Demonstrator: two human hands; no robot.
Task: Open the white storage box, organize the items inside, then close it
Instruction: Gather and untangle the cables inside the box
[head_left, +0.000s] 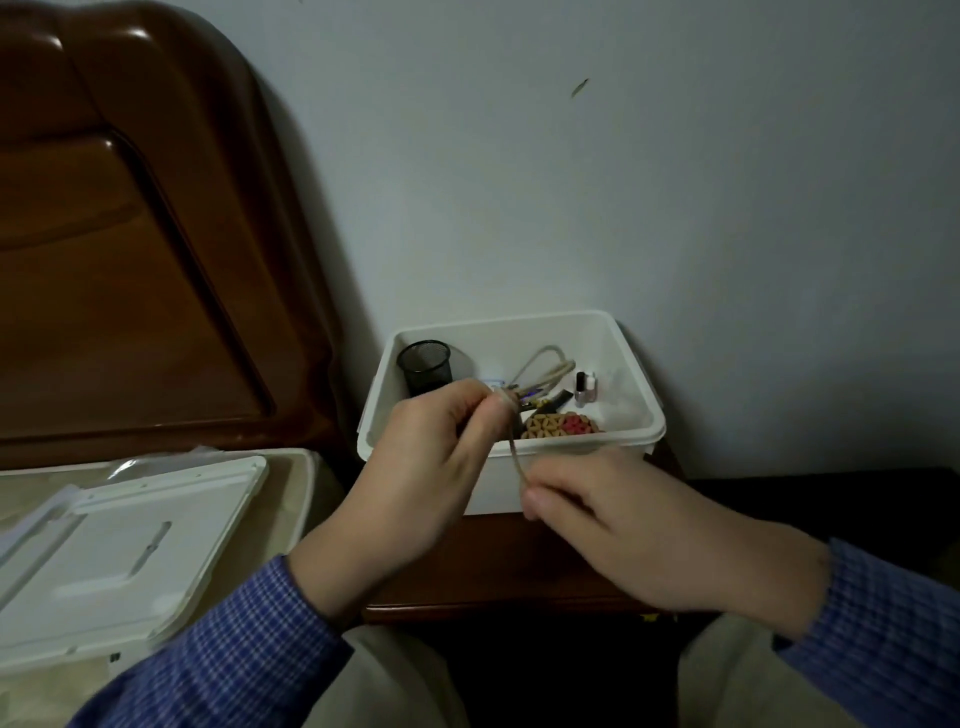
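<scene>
The white storage box (631, 364) stands open on a dark wooden nightstand against the wall. Its lid (119, 551) lies on the bed to the left. Inside are a black mesh pen cup (425, 364), a small clear bottle (585, 388), a woven beige and red coaster (558, 426) and a looped beige cable (543, 371). My left hand (415, 467) pinches the cable bundle over the box's front edge. My right hand (623, 514) pulls a strand of the same cable (516, 457) taut below it.
A glossy brown wooden headboard (130, 234) fills the left. The nightstand (498, 566) edge is close to my knees. A pale wall rises right behind the box. The bed surface (296, 499) under the lid is cream.
</scene>
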